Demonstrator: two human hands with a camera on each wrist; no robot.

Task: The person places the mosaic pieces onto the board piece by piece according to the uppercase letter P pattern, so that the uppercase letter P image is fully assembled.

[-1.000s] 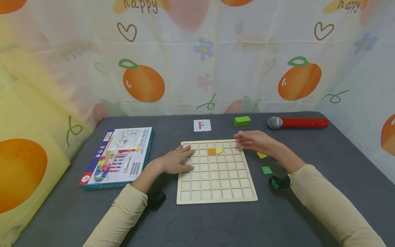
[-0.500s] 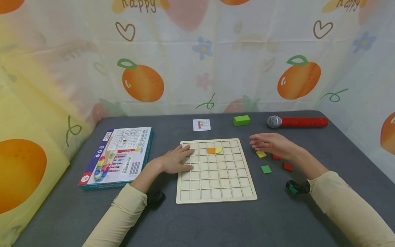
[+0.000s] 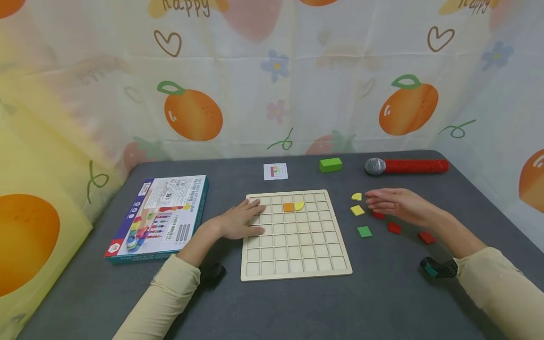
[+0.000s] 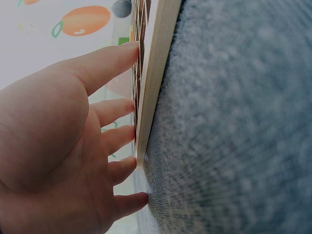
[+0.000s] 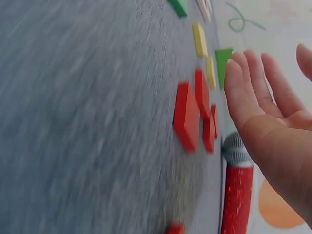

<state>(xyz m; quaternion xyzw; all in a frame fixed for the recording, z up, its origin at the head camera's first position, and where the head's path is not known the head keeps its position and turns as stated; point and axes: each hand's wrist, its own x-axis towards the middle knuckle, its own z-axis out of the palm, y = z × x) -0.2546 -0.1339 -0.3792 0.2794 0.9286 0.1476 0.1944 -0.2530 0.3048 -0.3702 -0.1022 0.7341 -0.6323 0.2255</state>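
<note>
My left hand [image 3: 235,221] lies with fingers spread on the left edge of a pale wooden grid board [image 3: 296,252]; in the left wrist view, fingertips touch the board's edge [image 4: 155,83]. An orange square tile [image 3: 288,207] and a yellow quarter-round tile [image 3: 299,206] sit side by side in its upper cells. To the board's right, my right hand [image 3: 401,205] hovers with straight fingers, holding nothing. Around it lie a yellow rounded tile [image 3: 356,196], a yellow square tile [image 3: 357,210], a green square tile [image 3: 364,232] and several red tiles [image 3: 394,228], one partly hidden by the hand.
A boxed set [image 3: 163,212] lies at the left. Along the back are a small printed grid card [image 3: 275,171], a green block [image 3: 330,165] and a red microphone [image 3: 414,166]. A patterned cloth [image 3: 246,94] hangs behind the dark table [image 3: 280,307].
My right hand has moved right, away from the board's upper right corner to the loose tiles, uncovering more of them. My left hand stays on the board.
</note>
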